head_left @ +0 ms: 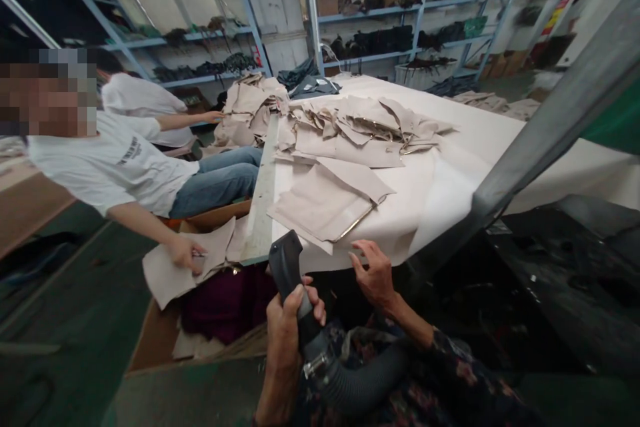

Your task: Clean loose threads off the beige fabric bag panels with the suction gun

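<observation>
My left hand (pixel 290 320) is wrapped round the neck of a black vacuum nozzle (pixel 286 260), its head tilted up beside the table corner. From the nozzle's lower end a ribbed black hose (pixel 367 380) curves right across my lap, with a metal clamp (pixel 315 365) at the joint. My right hand (pixel 373 273) is held up with fingers bent and apart, and nothing shows in it. Just beyond it, a flat beige fabric piece (pixel 325 203) with a gold-coloured zip or trim along one edge lies on the white-covered table (pixel 425 193).
Crumpled beige pieces (pixel 365 127) are heaped farther back on the table. At left, a seated person (pixel 150 160) holds a beige piece (pixel 165 273) over a cardboard box (pixel 155 340) containing purple fabric (pixel 225 307). A grey metal post (pixel 550 107) slants across the right. Blue shelves (pixel 370 13) stand behind.
</observation>
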Action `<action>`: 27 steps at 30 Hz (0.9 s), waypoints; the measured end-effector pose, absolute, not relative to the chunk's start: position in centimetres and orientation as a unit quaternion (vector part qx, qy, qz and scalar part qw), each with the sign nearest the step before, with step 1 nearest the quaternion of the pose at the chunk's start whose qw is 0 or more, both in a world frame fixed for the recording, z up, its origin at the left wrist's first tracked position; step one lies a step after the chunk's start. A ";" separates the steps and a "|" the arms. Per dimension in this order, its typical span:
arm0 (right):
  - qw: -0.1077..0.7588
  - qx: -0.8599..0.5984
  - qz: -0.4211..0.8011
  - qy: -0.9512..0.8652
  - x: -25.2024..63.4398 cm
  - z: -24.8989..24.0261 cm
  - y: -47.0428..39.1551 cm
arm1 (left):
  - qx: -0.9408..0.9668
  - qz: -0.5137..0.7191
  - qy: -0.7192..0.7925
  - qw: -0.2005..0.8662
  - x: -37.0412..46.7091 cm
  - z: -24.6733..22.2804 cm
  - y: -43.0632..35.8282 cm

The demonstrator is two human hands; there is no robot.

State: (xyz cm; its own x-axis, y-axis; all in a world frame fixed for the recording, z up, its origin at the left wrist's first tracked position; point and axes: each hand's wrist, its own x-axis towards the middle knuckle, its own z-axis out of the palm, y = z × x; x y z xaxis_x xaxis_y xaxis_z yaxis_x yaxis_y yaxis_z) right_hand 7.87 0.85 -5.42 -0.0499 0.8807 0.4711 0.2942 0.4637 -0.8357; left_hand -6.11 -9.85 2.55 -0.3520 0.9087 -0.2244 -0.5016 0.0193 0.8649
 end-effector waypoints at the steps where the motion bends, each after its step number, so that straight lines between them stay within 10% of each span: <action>1: 0.527 -0.457 0.373 -0.612 7.7 -5.1 0.5 | 0.209 0.664 0.481 0.532 -5.9 2.6 -9.8; 7: 0.438 -0.327 0.800 -0.249 3.7 -3.3 2.5 | 0.217 0.645 0.483 0.551 -5.0 3.0 -9.6; 16: 0.559 -0.309 0.741 -0.209 1.2 -4.9 2.0 | 0.223 0.585 0.501 0.598 -4.9 2.6 -6.7; 27: 0.498 -0.238 0.793 -0.257 4.0 -4.2 3.9 | 0.228 0.565 0.502 0.614 -5.0 2.8 -6.7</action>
